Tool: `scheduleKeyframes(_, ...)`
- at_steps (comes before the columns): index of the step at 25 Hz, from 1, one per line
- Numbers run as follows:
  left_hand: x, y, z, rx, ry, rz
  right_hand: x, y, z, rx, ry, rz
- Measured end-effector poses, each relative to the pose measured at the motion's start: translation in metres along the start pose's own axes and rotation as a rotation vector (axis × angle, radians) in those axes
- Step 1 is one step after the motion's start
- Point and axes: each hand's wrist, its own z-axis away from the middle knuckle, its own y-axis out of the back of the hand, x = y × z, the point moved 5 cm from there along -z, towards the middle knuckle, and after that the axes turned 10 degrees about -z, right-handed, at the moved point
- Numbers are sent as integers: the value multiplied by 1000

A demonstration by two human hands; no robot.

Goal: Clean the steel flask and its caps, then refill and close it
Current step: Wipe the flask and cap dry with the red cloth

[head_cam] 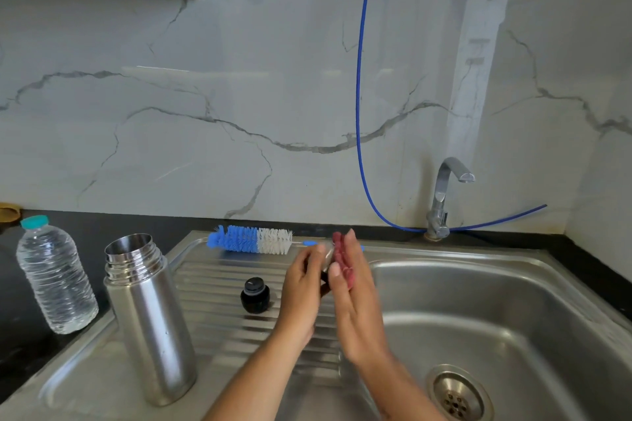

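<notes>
The right hand (355, 297) is raised edge-on over the seam between drainboard and basin, fingers straight and together, palm facing left; a red scrubber (342, 258) is pressed flat against that palm and reaches up to the fingertips; the left hand (302, 287) faces it from the left, fingers curled round a small steel cap (327, 258) of which only a sliver of metal and a dark edge show between the two hands; the scrubber lies against the cap, so both hands are closed on it from either side.

Just left of the left hand a black stopper (255, 295) stands on the ribbed drainboard (219, 325); behind the hands a bottle brush (251, 239) with blue and white bristles lies along the back edge of the drainboard, its blue handle running behind the fingertips.

Further left the flask (148, 314) stands upright and uncapped on the near corner of the drainboard, its threaded mouth open; beside it, on the black counter (85, 225), stands a clear water bottle (54, 278) with a teal lid.

To the right lies the basin (513, 301), its drain (456, 395) at the near side; the tap (444, 196) rises behind it, spout turned right; a blue tube (359, 79) hangs down the marble wall (171, 96) and loops past the tap's base.
</notes>
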Motion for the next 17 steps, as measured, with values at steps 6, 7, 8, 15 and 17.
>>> scheduleKeyframes(6,15,4,6,-147,-174,-220,-26,-6,-4,-84,219,257)
scheduleKeyframes(7,15,1,10,-194,-227,-275,-21,1,-7,-24,149,134)
scheduleKeyframes(8,14,-2,13,-212,-288,-334,-16,7,-10,25,49,-2)
scheduleKeyframes(15,14,10,9,121,-180,-185,-17,0,-1,205,-276,-455)
scheduleKeyframes(17,11,14,4,105,-119,-209,-12,-4,-1,175,-259,-449)
